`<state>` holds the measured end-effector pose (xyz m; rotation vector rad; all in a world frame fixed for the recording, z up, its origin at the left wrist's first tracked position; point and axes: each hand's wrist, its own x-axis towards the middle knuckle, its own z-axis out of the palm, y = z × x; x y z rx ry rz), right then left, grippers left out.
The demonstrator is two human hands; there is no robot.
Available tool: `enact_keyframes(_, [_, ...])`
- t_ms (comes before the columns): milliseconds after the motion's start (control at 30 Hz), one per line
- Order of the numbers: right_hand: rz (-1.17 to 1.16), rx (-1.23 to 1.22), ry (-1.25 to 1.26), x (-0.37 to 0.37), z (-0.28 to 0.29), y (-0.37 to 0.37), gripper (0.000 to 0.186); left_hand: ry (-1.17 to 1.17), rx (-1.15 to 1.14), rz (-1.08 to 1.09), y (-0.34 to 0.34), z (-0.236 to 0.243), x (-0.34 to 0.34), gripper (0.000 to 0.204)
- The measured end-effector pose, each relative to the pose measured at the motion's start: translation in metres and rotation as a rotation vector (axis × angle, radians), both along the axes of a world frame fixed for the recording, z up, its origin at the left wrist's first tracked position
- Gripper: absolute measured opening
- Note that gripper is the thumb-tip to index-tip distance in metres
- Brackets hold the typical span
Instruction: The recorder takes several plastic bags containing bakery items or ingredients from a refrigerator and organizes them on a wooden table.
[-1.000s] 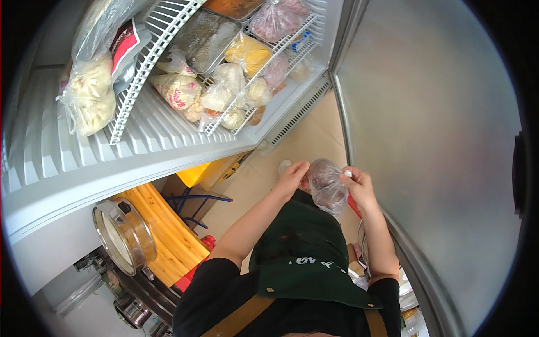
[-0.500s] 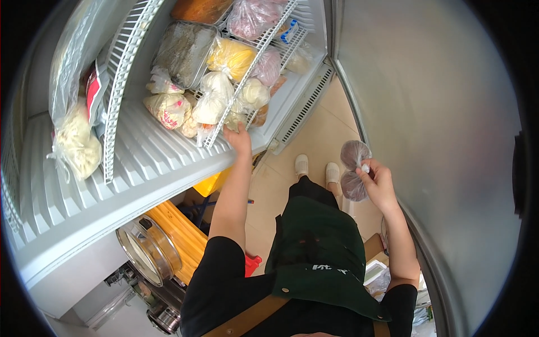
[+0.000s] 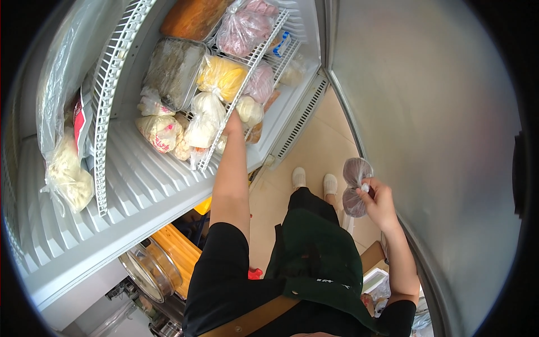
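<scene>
The left hand [image 3: 234, 124] is now reaching deeper among the fridge bags [image 3: 205, 119], its fingers too hidden to tell if they are gripping anything, so the right hand [image 3: 380, 201] alone is pinching the dark bag [image 3: 355, 170] by its white top [image 3: 365, 187] near the open door [image 3: 421, 112].

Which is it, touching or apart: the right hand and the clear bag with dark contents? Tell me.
Touching. The head view shows the right hand pinching the clear bag at its gathered middle, no gap between them.
</scene>
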<state>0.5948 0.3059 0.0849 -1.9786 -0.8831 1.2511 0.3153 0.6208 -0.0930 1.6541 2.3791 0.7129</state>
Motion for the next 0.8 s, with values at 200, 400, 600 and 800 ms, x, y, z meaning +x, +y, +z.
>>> enact_keyframes(200, [0.019,0.020,-0.002,-0.002,-0.008,-0.003,0.013,-0.379,-0.071,0.131,0.029,0.016,0.000,0.045])
enact_keyframes(400, [0.044,0.041,-0.009,-0.005,-0.010,-0.005,0.013,-0.923,0.016,0.298,-0.026,0.028,0.002,0.042])
enact_keyframes(600, [0.068,0.039,-0.019,-0.010,-0.006,-0.004,0.016,-1.309,0.201,0.104,-0.051,0.030,-0.023,0.033])
enact_keyframes(800, [0.133,0.053,-0.010,-0.015,-0.005,-0.005,0.014,-1.912,0.034,0.037,-0.090,0.045,-0.045,0.032])
